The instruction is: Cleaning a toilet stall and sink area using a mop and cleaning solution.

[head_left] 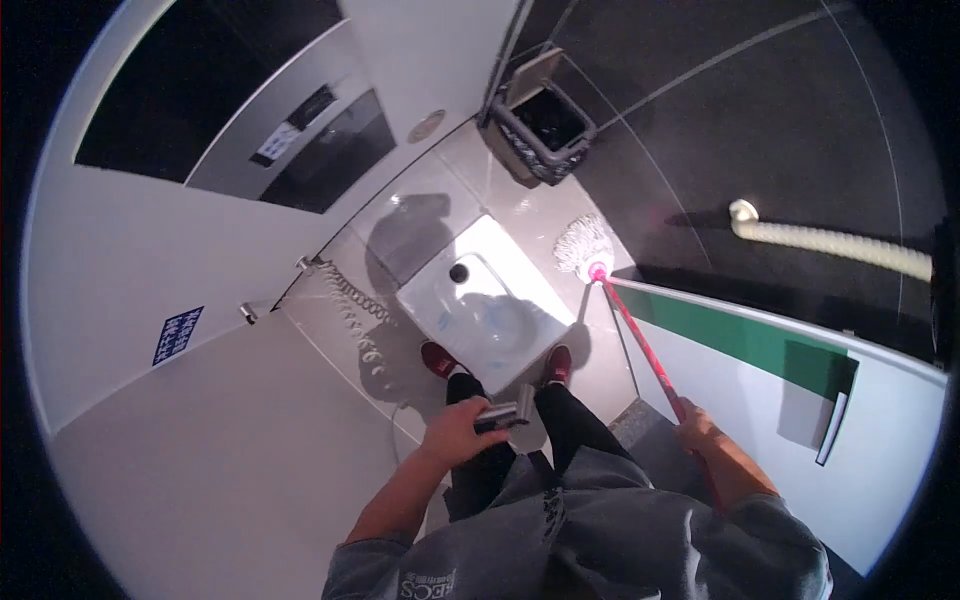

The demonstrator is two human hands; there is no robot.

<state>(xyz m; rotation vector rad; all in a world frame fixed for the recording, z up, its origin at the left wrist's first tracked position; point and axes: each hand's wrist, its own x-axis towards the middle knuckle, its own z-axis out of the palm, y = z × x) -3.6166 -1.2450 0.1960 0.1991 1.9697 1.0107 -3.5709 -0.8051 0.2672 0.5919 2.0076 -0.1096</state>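
Note:
My left hand [461, 433] is closed around a chrome hand sprayer [523, 405], held above the near end of a white squat toilet pan [495, 292]. The pan is set in the tiled floor and shows a dark drain hole [459, 273]. On the other side, my right hand [699, 429] grips the red handle of a mop [639, 337]. The white string mop head [583, 244] rests on the floor right of the pan, apart from it. A clear coiled hose [352, 296] hangs from a wall valve [306, 262]; its link to the sprayer cannot be traced.
A lidded bin [544, 139] with a black liner stands in the far corner, its lid up. A ribbed grab bar [832, 241] juts along the dark tiled wall [750, 112]. The white and green door [750, 352] is at the right. Pale partition walls [187, 420] close the left.

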